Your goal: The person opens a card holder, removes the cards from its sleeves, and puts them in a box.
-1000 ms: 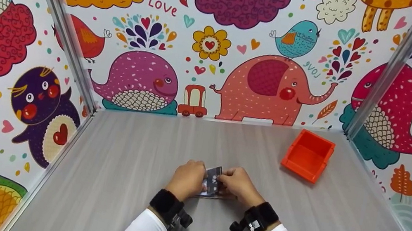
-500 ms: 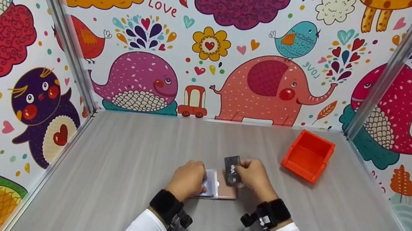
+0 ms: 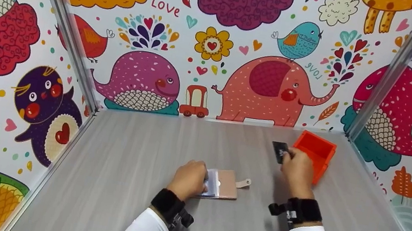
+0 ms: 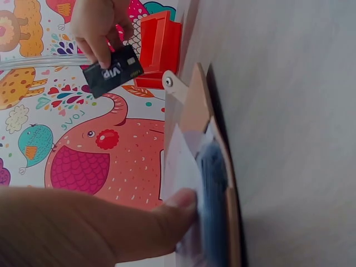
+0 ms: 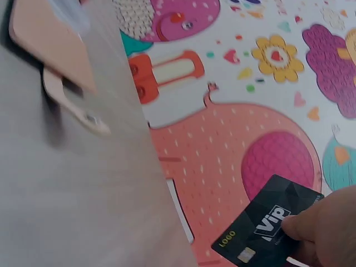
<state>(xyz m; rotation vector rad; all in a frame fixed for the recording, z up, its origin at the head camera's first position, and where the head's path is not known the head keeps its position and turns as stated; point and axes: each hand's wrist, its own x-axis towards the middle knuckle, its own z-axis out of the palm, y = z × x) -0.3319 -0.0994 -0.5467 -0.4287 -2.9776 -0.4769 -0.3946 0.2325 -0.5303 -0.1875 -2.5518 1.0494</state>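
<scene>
The left hand [image 3: 189, 176] is gripping the wallet [image 3: 229, 181] at its left side, thumb pressing on the clear pages [image 3: 213, 183], probably so that it is lying steady and open on the table [image 3: 132, 153]; the fingers beneath are hiding from view. The strap [image 3: 245, 183] is sticking out unfastened on the far side, which is likely leaving the cover free to stay spread. The right hand [image 3: 298, 168] is pinching the card [image 3: 278, 152] by one end, thumb lying across the printed face, so the chip [image 5: 246, 255] and most of the lettering are showing; that edge grip is seemingly keeping the rest of the card unobstructed. The card is hanging in the air, apart from the wallet, just left of the orange bin [image 3: 318, 144]. The right arm is reaching forward, its hand partly covering the bin, while the left arm is slanting inward, low over the table.
</scene>
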